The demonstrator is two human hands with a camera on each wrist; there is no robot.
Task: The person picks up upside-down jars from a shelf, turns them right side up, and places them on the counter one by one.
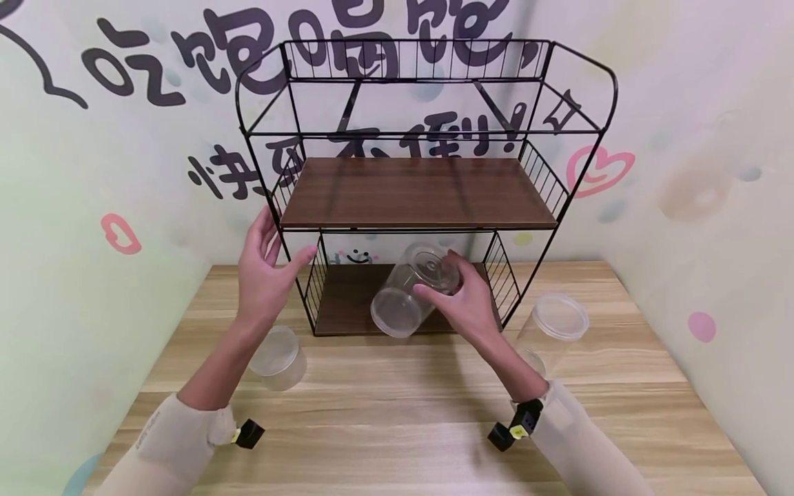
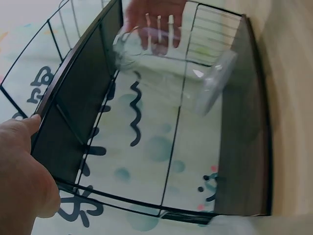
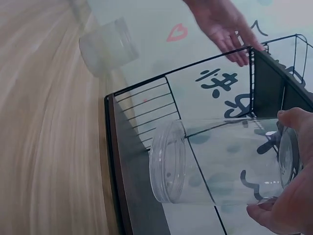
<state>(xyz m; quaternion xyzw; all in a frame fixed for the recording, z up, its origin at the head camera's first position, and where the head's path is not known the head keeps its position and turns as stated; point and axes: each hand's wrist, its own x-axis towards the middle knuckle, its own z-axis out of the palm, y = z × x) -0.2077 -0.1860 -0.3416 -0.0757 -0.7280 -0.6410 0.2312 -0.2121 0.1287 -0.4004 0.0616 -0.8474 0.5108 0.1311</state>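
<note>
A clear plastic jar (image 1: 412, 289) is tilted inside the lower tier of a black wire shelf rack (image 1: 403, 227). My right hand (image 1: 465, 296) grips the jar by its base end, thumb on one side and fingers on the other. The jar's lid (image 3: 166, 161) points down and toward the rack's front, above the lower board (image 1: 347, 296). At the rack's left front post is my left hand (image 1: 267, 272), its fingers extended outside the frame and its thumb stretched across the front. The thumb touches the edge of the upper board in the left wrist view.
A short clear tub (image 1: 279, 358) with a lid stands on the wooden table (image 1: 384, 413), left of the rack. A taller lidded clear jar (image 1: 552, 334) stands to the right, partly behind my right forearm. A patterned wall (image 1: 682, 172) rises behind.
</note>
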